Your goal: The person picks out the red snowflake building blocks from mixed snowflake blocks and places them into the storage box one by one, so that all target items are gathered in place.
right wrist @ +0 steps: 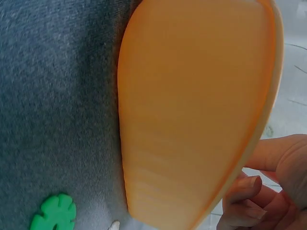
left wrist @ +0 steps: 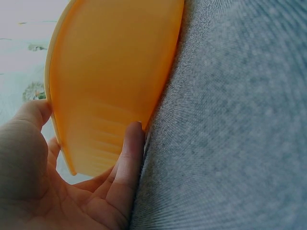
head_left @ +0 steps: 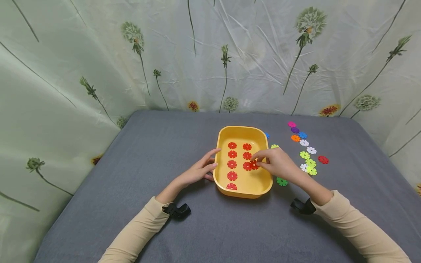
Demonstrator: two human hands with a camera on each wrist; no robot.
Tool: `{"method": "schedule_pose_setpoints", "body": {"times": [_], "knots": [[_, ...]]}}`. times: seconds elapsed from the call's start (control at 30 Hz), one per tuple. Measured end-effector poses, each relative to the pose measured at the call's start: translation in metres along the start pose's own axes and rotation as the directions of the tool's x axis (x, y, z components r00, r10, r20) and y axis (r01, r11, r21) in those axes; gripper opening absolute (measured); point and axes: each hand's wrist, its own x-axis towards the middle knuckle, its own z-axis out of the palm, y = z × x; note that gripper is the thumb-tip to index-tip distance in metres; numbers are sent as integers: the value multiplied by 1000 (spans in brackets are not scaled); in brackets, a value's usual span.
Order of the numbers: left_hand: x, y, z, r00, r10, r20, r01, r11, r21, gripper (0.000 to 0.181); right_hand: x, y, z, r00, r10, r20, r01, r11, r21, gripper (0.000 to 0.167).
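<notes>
A yellow plastic bin [head_left: 245,184] stands on the cloth-covered table with several red, notched, flower-shaped discs [head_left: 232,164] laid flat inside in two columns. The longer column is at the left. Over the right column, my right hand [head_left: 279,164] pinches a red flower disc [head_left: 254,165] between thumb and fingertips; it overlaps the lowest disc there. The right wrist view hides that disc behind the bin wall [right wrist: 192,96]. My left hand [head_left: 194,171] rests against the bin's left side with loosely extended fingers. In the left wrist view its fingers [left wrist: 127,167] touch the outer wall [left wrist: 110,72].
Right of the bin lie loose discs: a green disc [head_left: 281,181], a red disc [head_left: 323,159], white, yellow-green, blue, orange, purple and pink ones. Some sit close to the bin's right wall. A flower-printed curtain [head_left: 197,54] hangs behind the grey table [head_left: 164,138].
</notes>
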Motion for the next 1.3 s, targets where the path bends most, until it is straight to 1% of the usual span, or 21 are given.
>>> {"method": "schedule_pose_setpoints", "body": {"times": [0.17, 0.3, 0.47, 0.6, 0.7, 0.87, 1.1, 1.3], "knots": [[0, 1, 0, 1000, 6, 3, -6, 1000, -1, 56, 2, -4, 4, 999, -5, 33, 6, 999, -36, 17], [0, 1, 0, 1000, 4, 7, -4, 1000, 7, 55, 3, -5, 6, 998, -39, 55, 44, 995, -94, 15], [0, 0, -1, 1000, 0, 6, 0, 1000, 7, 56, 4, -8, 8, 996, -74, 55, 81, 988, -129, 14], [1, -1, -1, 1000, 4, 4, -4, 1000, 2, 56, 5, -12, 10, 994, -85, 67, 96, 978, -186, 14], [1, -1, -1, 1000, 6, 8, -6, 1000, -2, 56, 5, -15, 12, 992, -86, 91, 105, 968, -227, 16], [1, 0, -1, 1000, 13, 15, -12, 1000, -5, 55, 5, -18, 14, 987, -77, 140, 109, 965, -240, 16], [1, 0, 0, 1000, 17, 10, -17, 1000, -2, 56, 6, -18, 16, 977, -70, 204, 119, 963, -241, 16], [1, -2, 0, 1000, 25, 12, -25, 1000, -7, 56, 9, -18, 18, 973, -71, 220, 127, 960, -250, 18]]}}
